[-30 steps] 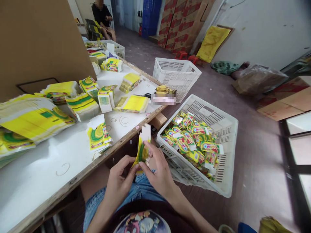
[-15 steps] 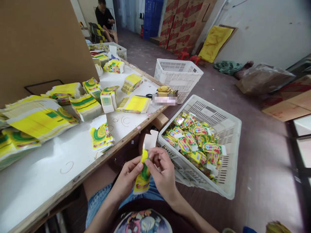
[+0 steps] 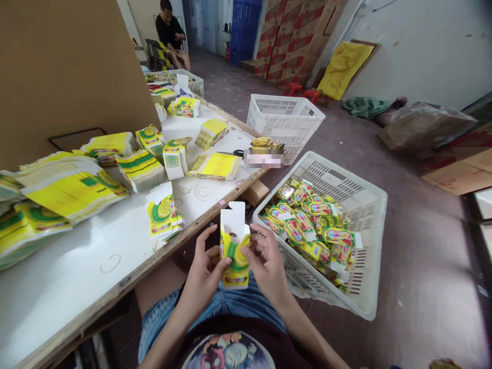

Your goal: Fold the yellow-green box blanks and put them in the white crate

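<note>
Between my hands, above my lap, is a small yellow and green cardboard box point(image 3: 236, 259) with its white top flaps standing up. My left hand point(image 3: 207, 266) grips its left side, thumb on the front. On the opposite edge, my right hand point(image 3: 267, 259) holds it with the thumb on the front face. To the left, a small stack of flattened boxes point(image 3: 163, 212) lies near the table edge. A white plastic crate point(image 3: 374, 246) stands at my right, holding many filled-out or folded small boxes point(image 3: 307, 220) in the same colours.
More bundles of flat cartons point(image 3: 73, 189) cover the left of the white table point(image 3: 88, 287). Bananas point(image 3: 263, 142) and black scissors point(image 3: 238, 152) lie at its far edge. Behind stands another white crate point(image 3: 284, 115). A person point(image 3: 171, 33) sits at the back.
The box has turned to show its front and has been squeezed from a narrow, flatter form into an opened-out one. Both hands have shifted to its side edges.
</note>
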A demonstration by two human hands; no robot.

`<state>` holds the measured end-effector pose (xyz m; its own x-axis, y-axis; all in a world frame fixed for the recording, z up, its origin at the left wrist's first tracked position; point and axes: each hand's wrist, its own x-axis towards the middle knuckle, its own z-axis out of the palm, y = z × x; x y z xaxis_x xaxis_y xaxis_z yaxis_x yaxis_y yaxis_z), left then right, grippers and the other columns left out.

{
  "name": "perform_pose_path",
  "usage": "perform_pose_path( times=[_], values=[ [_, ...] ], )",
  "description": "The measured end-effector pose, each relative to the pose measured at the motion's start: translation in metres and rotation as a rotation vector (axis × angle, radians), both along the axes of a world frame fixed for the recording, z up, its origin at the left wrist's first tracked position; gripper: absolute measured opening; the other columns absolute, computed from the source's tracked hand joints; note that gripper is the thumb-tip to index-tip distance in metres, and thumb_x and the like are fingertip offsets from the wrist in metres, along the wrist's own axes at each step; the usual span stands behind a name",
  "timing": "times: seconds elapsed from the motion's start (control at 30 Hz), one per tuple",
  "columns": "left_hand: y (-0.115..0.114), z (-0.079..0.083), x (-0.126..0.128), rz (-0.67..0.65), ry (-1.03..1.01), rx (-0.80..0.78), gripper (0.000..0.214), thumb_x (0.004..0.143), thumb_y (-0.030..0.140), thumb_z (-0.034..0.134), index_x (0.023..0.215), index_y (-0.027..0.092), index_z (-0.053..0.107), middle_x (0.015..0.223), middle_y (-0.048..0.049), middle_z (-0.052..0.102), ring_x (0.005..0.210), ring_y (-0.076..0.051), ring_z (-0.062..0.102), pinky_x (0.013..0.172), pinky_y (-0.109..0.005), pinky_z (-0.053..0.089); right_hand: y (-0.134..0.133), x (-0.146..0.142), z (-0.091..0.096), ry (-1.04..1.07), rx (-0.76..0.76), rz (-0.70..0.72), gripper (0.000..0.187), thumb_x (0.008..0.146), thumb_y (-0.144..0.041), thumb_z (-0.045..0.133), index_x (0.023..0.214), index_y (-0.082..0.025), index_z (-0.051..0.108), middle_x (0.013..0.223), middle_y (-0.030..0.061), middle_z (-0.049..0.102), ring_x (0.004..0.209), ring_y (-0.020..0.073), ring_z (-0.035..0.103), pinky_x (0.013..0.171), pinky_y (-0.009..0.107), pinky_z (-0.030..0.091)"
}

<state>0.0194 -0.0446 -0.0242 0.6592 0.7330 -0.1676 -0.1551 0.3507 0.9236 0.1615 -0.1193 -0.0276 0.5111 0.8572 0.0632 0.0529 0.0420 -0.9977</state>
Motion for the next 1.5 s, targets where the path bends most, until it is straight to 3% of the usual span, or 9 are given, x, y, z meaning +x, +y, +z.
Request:
perform_pose_path(
  times=[0.13,0.33,0.43,0.53,0.63,0.77,0.97,1.17,1.5],
  values=[
    [0.003,0.006,-0.004,-0.171,-0.085,-0.032,0.057,0.091,0.028,0.066,0.139,0.026,0.035,0.11,-0.0086,0.073,0.099,-0.021,0.07,0.086,-0.031,0.054,-0.006,0.012,0.005,0.003,0.016,0.158,0.033,0.094,-0.031,0.061,0.126,-0.024,0.056,0.105,0.0054,0.066,0.082,0.0161,0.063,0.073,0.027,0.051],
    [-0.001,0.006,-0.008,-0.282,-0.147,-0.108,0.038,0.087,0.023,0.071,0.118,0.024,0.048,0.099,-0.0046,0.074,0.082,-0.016,0.07,0.074,-0.024,0.053,-0.01,0.023,0.017,-0.086,-0.021,0.245,0.022,0.097,-0.034,0.055,0.084,-0.018,0.065,0.072,-0.0001,0.058,0.063,0.0127,0.053,0.058,0.024,0.041],
    [-0.004,0.007,-0.007,-0.284,-0.136,-0.106,0.055,0.088,0.025,0.07,0.132,0.029,0.038,0.101,-0.0047,0.074,0.083,-0.017,0.071,0.076,-0.026,0.053,-0.008,0.023,0.017,-0.2,0.03,0.192,0.028,0.098,-0.032,0.055,0.075,-0.019,0.065,0.073,0.0011,0.057,0.068,0.0142,0.055,0.062,0.025,0.042],
    [-0.003,0.006,-0.006,-0.29,-0.086,-0.085,0.076,0.088,0.027,0.07,0.146,0.031,0.022,0.104,-0.0059,0.074,0.087,-0.019,0.071,0.08,-0.03,0.054,-0.007,0.022,0.012,-0.142,0.052,0.098,0.011,0.096,-0.03,0.058,0.101,-0.023,0.064,0.077,-0.0006,0.059,0.068,0.0149,0.057,0.062,0.025,0.044],
    [0.0,0.002,-0.005,-0.276,-0.001,-0.024,0.063,0.088,0.031,0.069,0.142,0.025,0.037,0.109,-0.0091,0.073,0.091,-0.021,0.07,0.081,-0.031,0.054,-0.007,0.024,0.008,-0.137,0.077,-0.011,0.023,0.097,-0.033,0.056,0.119,-0.026,0.058,0.087,0.0013,0.065,0.073,0.0162,0.06,0.067,0.028,0.048],
    [0.003,-0.003,-0.001,-0.127,0.142,0.136,0.046,0.089,0.034,0.066,0.131,0.023,0.054,0.103,-0.0081,0.074,0.088,-0.022,0.069,0.079,-0.031,0.055,-0.01,0.03,0.011,-0.199,0.069,-0.09,0.037,0.102,-0.045,0.042,0.1,-0.021,0.069,0.092,0.0072,0.069,0.085,0.0198,0.063,0.079,0.033,0.048],
    [0.002,-0.006,0.001,-0.041,0.221,0.24,0.047,0.084,0.033,0.068,0.13,0.022,0.062,0.079,-0.0021,0.071,0.076,-0.02,0.067,0.068,-0.026,0.056,-0.008,0.031,0.02,0.055,-0.111,0.059,0.039,0.091,-0.05,0.061,0.115,-0.02,0.054,0.063,-0.0031,0.062,0.059,0.0159,0.058,0.06,0.027,0.046],
    [0.004,-0.003,0.0,-0.143,0.193,0.246,0.049,0.092,0.03,0.061,0.14,0.026,0.052,0.114,-0.0084,0.072,0.093,-0.021,0.069,0.086,-0.031,0.055,-0.003,0.031,0.021,0.011,-0.259,0.265,0.039,0.085,-0.032,0.066,0.12,-0.02,0.055,0.069,-0.0042,0.063,0.058,0.013,0.053,0.056,0.024,0.04],
    [0.004,0.002,0.003,-0.176,0.055,0.042,0.049,0.092,0.032,0.063,0.138,0.024,0.048,0.128,-0.0128,0.066,0.114,-0.028,0.064,0.097,-0.038,0.052,0.007,0.017,0.017,-0.379,-0.338,0.119,0.028,0.082,-0.018,0.057,0.11,-0.021,0.056,0.054,-0.0108,0.04,0.049,0.0124,0.043,0.052,0.024,0.031]
  ],
)
